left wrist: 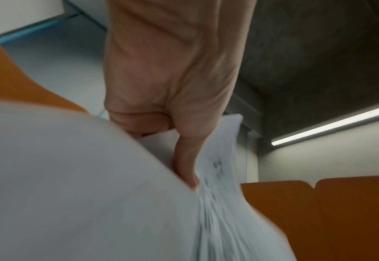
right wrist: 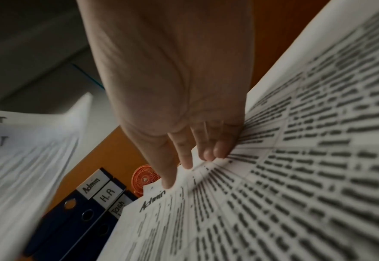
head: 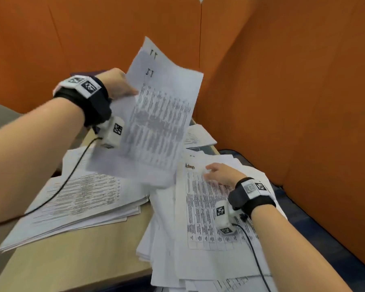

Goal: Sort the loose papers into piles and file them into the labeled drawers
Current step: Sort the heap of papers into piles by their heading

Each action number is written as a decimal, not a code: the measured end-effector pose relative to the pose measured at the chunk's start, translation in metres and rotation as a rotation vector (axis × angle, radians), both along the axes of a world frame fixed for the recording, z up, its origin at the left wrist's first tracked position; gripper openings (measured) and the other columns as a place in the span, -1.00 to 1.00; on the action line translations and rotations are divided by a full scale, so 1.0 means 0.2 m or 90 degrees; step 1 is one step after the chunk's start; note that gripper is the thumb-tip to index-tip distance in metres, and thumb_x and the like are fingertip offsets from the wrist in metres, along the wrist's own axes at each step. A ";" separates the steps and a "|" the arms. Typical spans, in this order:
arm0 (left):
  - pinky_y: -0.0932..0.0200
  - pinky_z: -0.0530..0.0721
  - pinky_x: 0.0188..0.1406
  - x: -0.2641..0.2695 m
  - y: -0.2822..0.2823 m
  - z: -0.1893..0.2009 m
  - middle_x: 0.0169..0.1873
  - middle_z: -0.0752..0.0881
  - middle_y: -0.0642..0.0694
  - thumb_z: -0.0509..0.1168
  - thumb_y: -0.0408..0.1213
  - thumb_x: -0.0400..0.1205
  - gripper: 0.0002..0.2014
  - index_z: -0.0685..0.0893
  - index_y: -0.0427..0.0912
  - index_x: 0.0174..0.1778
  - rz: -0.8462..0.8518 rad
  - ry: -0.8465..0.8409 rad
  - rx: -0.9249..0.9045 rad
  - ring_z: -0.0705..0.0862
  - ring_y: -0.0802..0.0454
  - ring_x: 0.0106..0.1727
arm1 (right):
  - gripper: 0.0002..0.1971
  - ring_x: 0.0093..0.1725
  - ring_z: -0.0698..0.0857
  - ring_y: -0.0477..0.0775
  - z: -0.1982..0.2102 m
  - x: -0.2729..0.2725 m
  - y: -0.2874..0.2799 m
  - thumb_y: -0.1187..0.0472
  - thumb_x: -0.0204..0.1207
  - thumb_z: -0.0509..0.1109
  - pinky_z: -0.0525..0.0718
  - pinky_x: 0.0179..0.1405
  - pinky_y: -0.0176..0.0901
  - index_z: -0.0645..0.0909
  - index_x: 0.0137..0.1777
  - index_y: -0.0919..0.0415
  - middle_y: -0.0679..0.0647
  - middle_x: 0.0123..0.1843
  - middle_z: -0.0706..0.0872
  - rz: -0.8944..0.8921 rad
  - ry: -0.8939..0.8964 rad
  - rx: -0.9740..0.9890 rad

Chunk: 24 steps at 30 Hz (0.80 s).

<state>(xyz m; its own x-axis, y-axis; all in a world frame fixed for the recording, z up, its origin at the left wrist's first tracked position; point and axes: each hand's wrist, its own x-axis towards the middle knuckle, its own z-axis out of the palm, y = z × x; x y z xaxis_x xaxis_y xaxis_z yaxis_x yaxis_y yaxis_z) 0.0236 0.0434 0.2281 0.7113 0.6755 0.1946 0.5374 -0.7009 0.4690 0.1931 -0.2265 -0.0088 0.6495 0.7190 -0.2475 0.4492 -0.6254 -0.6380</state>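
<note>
My left hand (head: 122,85) (left wrist: 179,144) pinches a few printed sheets (head: 156,119) (left wrist: 217,203) by their left edge and holds them up, tilted, above the desk. The front sheet shows a table of text with handwritten marks at the top. My right hand (head: 216,172) (right wrist: 193,159) lies with straight fingers on a sheet headed "Admin" (head: 207,209) (right wrist: 273,194), the top of a loose pile on the right. Another stack of printed papers (head: 76,203) lies on the left of the desk.
The wooden desk (head: 72,260) is boxed in by orange partition walls (head: 282,81). Dark binders labelled "Admin" (right wrist: 92,183) and "H.R" (right wrist: 108,194) stand behind the pile, beside a small orange fan (right wrist: 145,178). More paper (head: 198,135) lies at the back. Wrist cables trail over the stacks.
</note>
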 end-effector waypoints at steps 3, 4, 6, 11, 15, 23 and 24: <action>0.16 0.62 -0.27 -0.06 0.08 -0.04 -0.18 0.74 -0.23 0.42 -0.14 0.61 -0.73 0.73 -0.32 -0.02 -0.003 0.335 0.073 0.66 -0.11 -0.23 | -0.41 0.50 0.49 0.22 -0.01 0.01 0.02 -0.09 0.60 0.39 0.48 0.46 0.06 0.40 0.60 0.01 0.16 0.60 0.39 0.025 -0.055 -0.072; 0.16 0.63 -0.24 -0.08 0.11 -0.10 -0.13 0.74 -0.20 0.40 -0.17 0.62 -0.75 0.73 -0.31 0.04 -0.003 0.419 0.091 0.65 -0.10 -0.18 | -0.41 0.50 0.49 0.23 -0.01 0.01 0.03 -0.10 0.59 0.40 0.48 0.48 0.09 0.40 0.59 -0.01 0.16 0.61 0.38 0.024 -0.058 -0.082; 0.12 0.65 0.04 -0.11 0.24 -0.26 0.10 0.73 -0.12 0.39 -0.16 0.62 -0.69 0.70 -0.28 0.19 0.011 0.554 0.137 0.69 -0.12 0.10 | -0.40 0.50 0.49 0.23 -0.02 0.00 0.03 -0.10 0.58 0.41 0.48 0.48 0.10 0.40 0.59 -0.02 0.16 0.61 0.37 0.028 -0.060 -0.085; 0.20 0.50 -0.15 -0.07 0.57 -0.81 -0.21 0.54 0.02 0.29 -0.22 0.68 -0.88 0.69 -0.12 0.06 0.052 0.712 0.210 0.57 -0.01 -0.12 | -0.41 0.51 0.49 0.22 -0.01 -0.01 0.03 -0.08 0.58 0.43 0.45 0.47 0.08 0.42 0.58 0.00 0.16 0.61 0.37 0.020 -0.052 -0.070; 0.05 0.65 0.14 -0.15 0.48 -1.07 0.09 0.72 -0.06 0.26 -0.13 0.66 -0.75 0.70 -0.21 0.10 0.047 0.617 0.269 0.70 -0.13 0.12 | -0.42 0.54 0.46 0.20 -0.01 -0.02 0.02 -0.08 0.59 0.43 0.40 0.48 0.08 0.42 0.57 -0.01 0.15 0.62 0.37 0.022 -0.040 -0.067; -0.07 0.54 0.20 0.02 -0.16 -0.92 0.35 0.51 -0.23 0.32 -0.37 0.61 -0.50 0.40 -0.17 0.48 -0.082 0.142 0.143 0.52 -0.23 0.32 | -0.41 0.46 0.53 0.22 0.01 -0.04 0.05 -0.06 0.57 0.44 0.47 0.36 0.02 0.40 0.58 0.00 0.17 0.59 0.36 0.001 -0.057 -0.083; 0.00 0.57 0.19 0.06 -0.28 -0.90 0.34 0.54 -0.20 0.36 -0.29 0.62 -0.51 0.42 -0.17 0.47 -0.154 0.111 0.041 0.56 -0.17 0.28 | -0.41 0.46 0.52 0.22 0.02 -0.05 0.06 -0.05 0.57 0.45 0.47 0.36 0.02 0.40 0.57 0.01 0.18 0.58 0.35 -0.005 -0.061 -0.081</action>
